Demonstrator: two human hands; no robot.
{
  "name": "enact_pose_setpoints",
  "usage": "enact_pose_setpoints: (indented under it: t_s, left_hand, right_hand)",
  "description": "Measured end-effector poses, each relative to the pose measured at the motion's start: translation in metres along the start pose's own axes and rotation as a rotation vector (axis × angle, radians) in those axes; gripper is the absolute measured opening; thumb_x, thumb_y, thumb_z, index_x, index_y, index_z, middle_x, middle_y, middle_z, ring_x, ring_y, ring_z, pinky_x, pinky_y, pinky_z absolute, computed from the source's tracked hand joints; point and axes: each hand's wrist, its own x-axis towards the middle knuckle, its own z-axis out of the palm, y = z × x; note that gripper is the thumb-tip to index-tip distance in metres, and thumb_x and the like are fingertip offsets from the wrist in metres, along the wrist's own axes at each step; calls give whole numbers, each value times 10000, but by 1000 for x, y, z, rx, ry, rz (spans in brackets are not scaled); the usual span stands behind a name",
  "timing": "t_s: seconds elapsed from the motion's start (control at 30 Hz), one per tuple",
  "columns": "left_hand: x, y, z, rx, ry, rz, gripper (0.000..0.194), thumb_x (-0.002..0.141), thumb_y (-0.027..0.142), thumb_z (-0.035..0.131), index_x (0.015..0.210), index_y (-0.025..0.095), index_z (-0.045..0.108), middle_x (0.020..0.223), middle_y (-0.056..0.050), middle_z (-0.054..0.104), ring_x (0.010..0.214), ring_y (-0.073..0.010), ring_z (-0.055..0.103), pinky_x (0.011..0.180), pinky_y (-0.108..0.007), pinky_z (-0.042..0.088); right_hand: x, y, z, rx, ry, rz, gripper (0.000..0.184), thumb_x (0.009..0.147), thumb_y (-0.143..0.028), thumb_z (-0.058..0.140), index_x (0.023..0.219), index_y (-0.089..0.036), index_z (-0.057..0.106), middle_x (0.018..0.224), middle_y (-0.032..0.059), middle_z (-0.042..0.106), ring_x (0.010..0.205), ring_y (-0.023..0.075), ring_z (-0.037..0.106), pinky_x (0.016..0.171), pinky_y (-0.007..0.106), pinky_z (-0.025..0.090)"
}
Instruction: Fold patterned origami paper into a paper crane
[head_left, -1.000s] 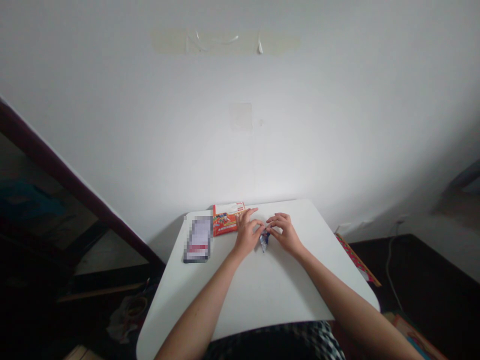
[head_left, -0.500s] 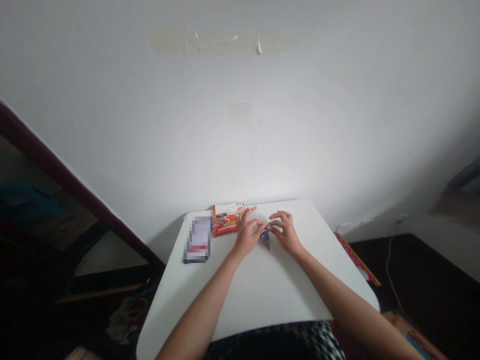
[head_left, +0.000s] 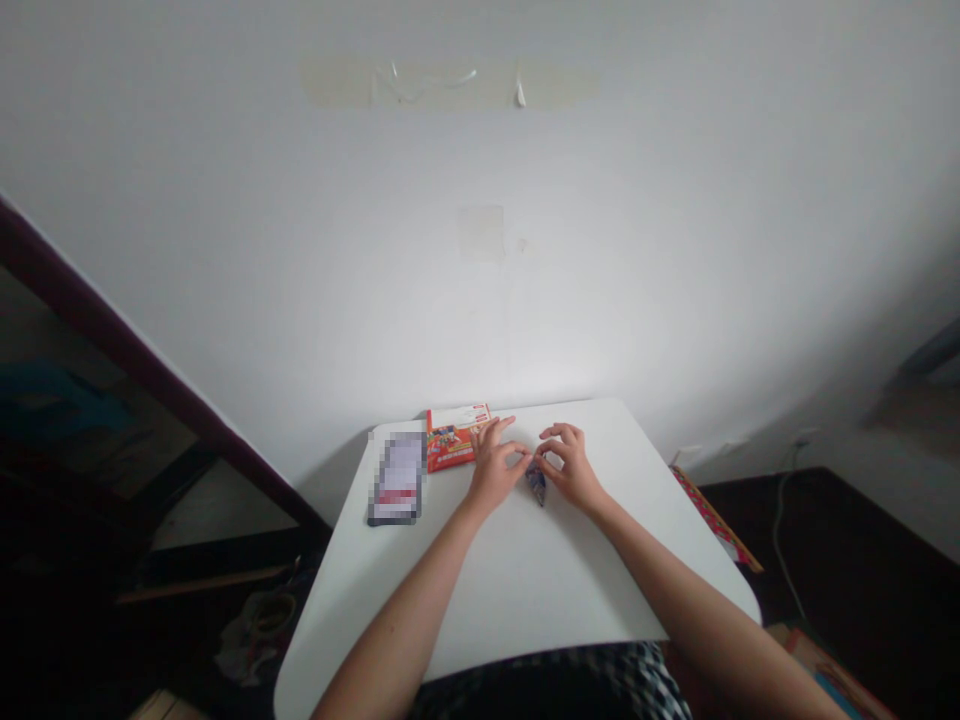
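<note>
A small, shiny packet (head_left: 536,482), dark blue with silvery patches and crinkled-looking, hangs by its far end from the pinched fingertips of the left hand (head_left: 496,470) and right hand (head_left: 571,468), its narrow tip pointing towards the person, over the white table (head_left: 555,590).

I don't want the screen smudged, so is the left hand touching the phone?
Apart: the head view shows white tabletop between the left hand and the phone.
</note>
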Motion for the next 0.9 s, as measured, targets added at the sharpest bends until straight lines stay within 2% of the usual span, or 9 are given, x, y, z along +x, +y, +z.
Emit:
enact_pose_setpoints:
  t_s: [0.17,0.3,0.53,0.73,0.9]
  left_hand:
    - [1,2,-1,0,-12,53,95,885,230,700,817,255,762,1500,-49,526,1416,-289,419,1221,-571,321]
    - [0,1,-2,-28,7,31,119,911,280,677,835,254,766,1491,-56,514,1407,-284,432,1206,-532,364]
    - [0,-2,1,-31,28,7,88,897,273,702,841,263,768,1410,-68,550,1367,-285,458,1198,-553,356]
    - [-1,2,2,-5,2,23,70,830,209,748,770,245,745,1412,-62,546,1375,-295,440,1205,-556,339]
    - [1,0,0,-18,12,18,79,876,251,720,814,261,767,1394,-60,557,1356,-281,463,1187,-523,370]
  right_hand:
    - [0,-4,2,-2,-6,-1,76,923,-283,665,884,-267,728,1175,95,603,1230,304,467,1099,564,413]
    - [2,-2,2,-7,6,11,108,934,-301,665,875,-284,753,1147,91,604,1219,304,471,1095,560,411]
    - [1,4,0,10,4,24,78,918,-316,687,886,-280,749,1179,91,602,1214,300,481,1092,555,418]
    - [-1,1,2,-3,-13,18,28,894,-273,697,880,-273,721,1219,89,588,1233,304,471,1098,564,419]
    - [-1,2,3,-21,-16,15,55,927,-294,669,907,-274,717,1221,90,587,1226,295,478,1093,549,425]
